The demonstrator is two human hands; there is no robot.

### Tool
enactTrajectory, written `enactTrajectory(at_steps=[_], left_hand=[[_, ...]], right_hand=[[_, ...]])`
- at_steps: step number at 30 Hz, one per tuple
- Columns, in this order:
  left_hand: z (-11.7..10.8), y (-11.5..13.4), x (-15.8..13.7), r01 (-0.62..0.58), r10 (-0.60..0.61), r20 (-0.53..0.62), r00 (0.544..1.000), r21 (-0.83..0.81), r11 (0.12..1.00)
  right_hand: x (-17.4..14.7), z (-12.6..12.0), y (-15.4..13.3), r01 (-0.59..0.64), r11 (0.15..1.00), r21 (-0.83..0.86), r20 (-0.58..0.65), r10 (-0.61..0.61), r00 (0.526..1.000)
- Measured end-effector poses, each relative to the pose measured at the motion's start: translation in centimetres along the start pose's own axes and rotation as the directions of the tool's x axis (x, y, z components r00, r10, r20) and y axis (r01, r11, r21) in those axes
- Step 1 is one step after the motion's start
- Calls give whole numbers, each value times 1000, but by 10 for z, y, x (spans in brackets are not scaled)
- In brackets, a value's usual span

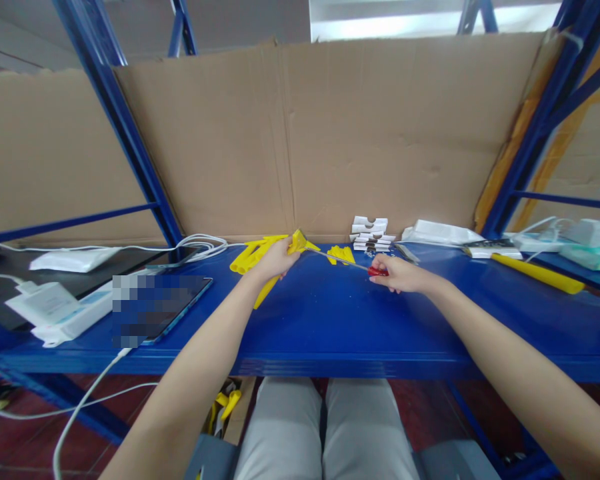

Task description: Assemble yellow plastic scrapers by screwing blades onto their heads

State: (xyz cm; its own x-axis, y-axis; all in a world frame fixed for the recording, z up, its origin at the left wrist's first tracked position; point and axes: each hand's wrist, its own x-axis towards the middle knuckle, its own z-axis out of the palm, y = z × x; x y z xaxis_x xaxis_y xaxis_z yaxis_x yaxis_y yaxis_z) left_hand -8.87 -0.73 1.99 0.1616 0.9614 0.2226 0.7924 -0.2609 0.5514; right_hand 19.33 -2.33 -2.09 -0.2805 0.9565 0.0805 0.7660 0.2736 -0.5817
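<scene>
Under blue metal table [340,320]: brown cardboard box [242,408] of yellow pieces [231,403]. Left hand [279,259] grips yellow part [298,241]; right hand [405,274], red-handled rod [377,271].

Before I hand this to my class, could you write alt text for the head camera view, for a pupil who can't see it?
A person's left hand holds a yellow piece at a blue table while the right hand holds a red-handled tool, its thin shaft pointing at that piece. Yellow tubes and stacked white pieces lie nearby, before a cardboard panel.
</scene>
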Motion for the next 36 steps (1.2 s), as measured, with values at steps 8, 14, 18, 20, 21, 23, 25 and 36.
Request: enactTrajectory(at_steps=[8,14,18,20,21,23,25,36], left_hand=[[2,-2,3,29,-29,-1,1000,23,999],[0,0,1,45,-45,-6,999,37,998],[0,1,1,19,-19,1,1000,84,996],[0,1,2,5,-5,6,1000,100,995],[1,1,2,-4,3,9,1000,103,995],[1,0,2,-22,20,17,1000,106,994],[1,0,2,-31,28,27,999,109,994],[1,-3,3,-42,35,53,998,131,991]], right_hand=[[-6,-6,-7,-79,996,-42,56,81,995],[-18,-33,-6,-130,982,-139,30,135,990],[-39,-66,-4,-214,953,-214,-2,218,976],[-50,-81,-2,-270,921,-282,-38,271,962],[-54,-87,-1,-302,899,-316,-52,301,952],[-60,-95,3,-360,843,-401,-73,362,929],[-63,-98,6,-391,783,-484,-82,404,911],[-53,-107,14,-272,608,-746,-56,349,935]])
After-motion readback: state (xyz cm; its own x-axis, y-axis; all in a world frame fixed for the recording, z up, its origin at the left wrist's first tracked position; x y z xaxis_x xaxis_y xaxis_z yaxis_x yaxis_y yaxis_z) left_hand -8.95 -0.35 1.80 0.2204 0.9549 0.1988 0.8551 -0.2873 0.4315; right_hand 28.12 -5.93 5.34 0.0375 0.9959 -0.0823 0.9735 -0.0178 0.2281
